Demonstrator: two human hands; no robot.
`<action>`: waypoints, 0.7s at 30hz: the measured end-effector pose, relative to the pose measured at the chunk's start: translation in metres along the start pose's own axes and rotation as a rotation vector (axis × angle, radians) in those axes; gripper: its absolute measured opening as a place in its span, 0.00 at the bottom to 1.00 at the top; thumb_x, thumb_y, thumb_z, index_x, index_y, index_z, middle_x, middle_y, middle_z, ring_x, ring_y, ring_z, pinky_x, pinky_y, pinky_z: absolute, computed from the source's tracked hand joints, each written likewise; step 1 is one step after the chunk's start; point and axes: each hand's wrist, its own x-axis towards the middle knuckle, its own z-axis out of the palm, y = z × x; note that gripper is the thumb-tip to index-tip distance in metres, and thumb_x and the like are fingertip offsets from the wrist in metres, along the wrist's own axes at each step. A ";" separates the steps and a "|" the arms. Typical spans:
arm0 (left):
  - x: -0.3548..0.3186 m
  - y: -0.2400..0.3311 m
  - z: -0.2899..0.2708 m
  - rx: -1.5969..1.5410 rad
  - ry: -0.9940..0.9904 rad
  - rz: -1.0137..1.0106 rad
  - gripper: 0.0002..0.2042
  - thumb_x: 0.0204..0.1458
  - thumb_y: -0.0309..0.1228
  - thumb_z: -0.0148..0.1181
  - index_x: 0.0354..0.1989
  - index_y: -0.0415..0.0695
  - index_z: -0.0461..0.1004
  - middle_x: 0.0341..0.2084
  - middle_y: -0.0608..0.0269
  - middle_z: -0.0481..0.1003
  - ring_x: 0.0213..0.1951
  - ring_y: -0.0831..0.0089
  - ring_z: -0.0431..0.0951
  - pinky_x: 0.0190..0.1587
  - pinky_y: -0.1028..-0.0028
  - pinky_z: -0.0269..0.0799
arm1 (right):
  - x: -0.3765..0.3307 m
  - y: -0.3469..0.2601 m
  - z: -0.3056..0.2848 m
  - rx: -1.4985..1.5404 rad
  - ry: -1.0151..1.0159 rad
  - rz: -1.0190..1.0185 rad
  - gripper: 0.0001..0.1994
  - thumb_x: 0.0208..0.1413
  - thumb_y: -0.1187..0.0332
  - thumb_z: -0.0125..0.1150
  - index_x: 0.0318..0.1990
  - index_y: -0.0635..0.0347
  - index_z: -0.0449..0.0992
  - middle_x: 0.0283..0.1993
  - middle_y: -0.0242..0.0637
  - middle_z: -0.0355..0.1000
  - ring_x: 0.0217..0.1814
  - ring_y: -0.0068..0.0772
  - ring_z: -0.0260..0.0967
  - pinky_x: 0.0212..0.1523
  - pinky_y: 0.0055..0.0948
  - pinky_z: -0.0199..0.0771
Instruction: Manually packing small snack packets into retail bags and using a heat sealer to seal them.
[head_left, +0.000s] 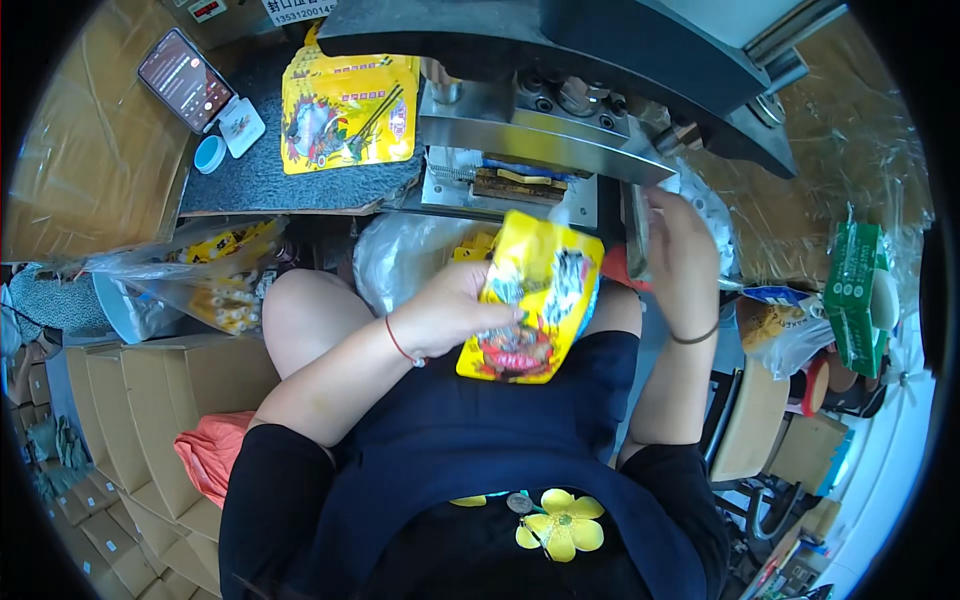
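We look down past the big dark machine [560,38], whose top runs out of view at the upper edge, so we see only its lower parts. A bright metal bar [560,148] crosses beneath it and partly hides the blocks behind. At our lower left stand cardboard boxes [160,430], bent by the lens and fading into the dark rim. A dark work surface [330,190] lies beside the machine, partly covered by a stack of yellow pouches [350,115]; the lower ones are mostly hidden, so we cannot count them. Below the surface's edge, clear plastic [395,260] bulges between our legs, its far side lost in shadow.

The yellow pouch [540,310] is in front of our lap, tilted and a little blurred. Our left hand [455,310] has it clamped at its left edge, thumb across the front, the other fingers hidden behind. Our right hand [683,250] is raised near the right end of the metal bar; its fingertips are blurred and partly turned away, and we cannot tell whether they are apart, together or touching anything. A phone [185,80] and a small blue-topped tub [210,153] sit at the upper left.
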 end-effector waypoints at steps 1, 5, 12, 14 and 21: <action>0.004 0.011 -0.003 -0.060 0.048 0.021 0.17 0.56 0.18 0.59 0.54 0.33 0.75 0.48 0.58 0.80 0.48 0.74 0.80 0.54 0.71 0.75 | -0.002 0.017 0.000 -0.123 0.040 0.089 0.12 0.61 0.71 0.58 0.52 0.58 0.76 0.47 0.49 0.75 0.46 0.54 0.75 0.44 0.43 0.75; 0.023 0.039 -0.023 -0.127 0.093 0.048 0.16 0.56 0.18 0.59 0.55 0.34 0.74 0.49 0.54 0.80 0.48 0.70 0.82 0.54 0.69 0.76 | -0.003 0.050 0.013 -0.222 -0.116 0.135 0.15 0.55 0.72 0.62 0.51 0.56 0.75 0.44 0.47 0.74 0.43 0.53 0.74 0.42 0.44 0.74; 0.014 0.061 -0.071 0.794 0.796 0.513 0.23 0.62 0.31 0.58 0.64 0.36 0.63 0.58 0.45 0.72 0.57 0.58 0.76 0.54 0.62 0.72 | -0.007 0.059 0.024 -0.149 -0.131 0.150 0.14 0.54 0.73 0.63 0.48 0.58 0.72 0.43 0.48 0.74 0.43 0.54 0.74 0.43 0.44 0.74; 0.008 0.094 -0.112 1.459 1.029 0.732 0.26 0.64 0.40 0.54 0.66 0.39 0.61 0.63 0.40 0.65 0.65 0.50 0.66 0.61 0.55 0.64 | -0.006 0.059 0.025 -0.060 -0.086 0.262 0.14 0.54 0.73 0.62 0.48 0.60 0.71 0.44 0.49 0.73 0.45 0.55 0.74 0.45 0.44 0.74; -0.060 0.051 -0.102 1.864 0.757 0.513 0.23 0.60 0.38 0.60 0.61 0.41 0.70 0.56 0.47 0.72 0.59 0.49 0.71 0.61 0.53 0.65 | -0.023 0.044 0.006 -0.065 0.229 0.103 0.09 0.65 0.72 0.51 0.49 0.64 0.71 0.45 0.53 0.73 0.48 0.55 0.72 0.49 0.41 0.72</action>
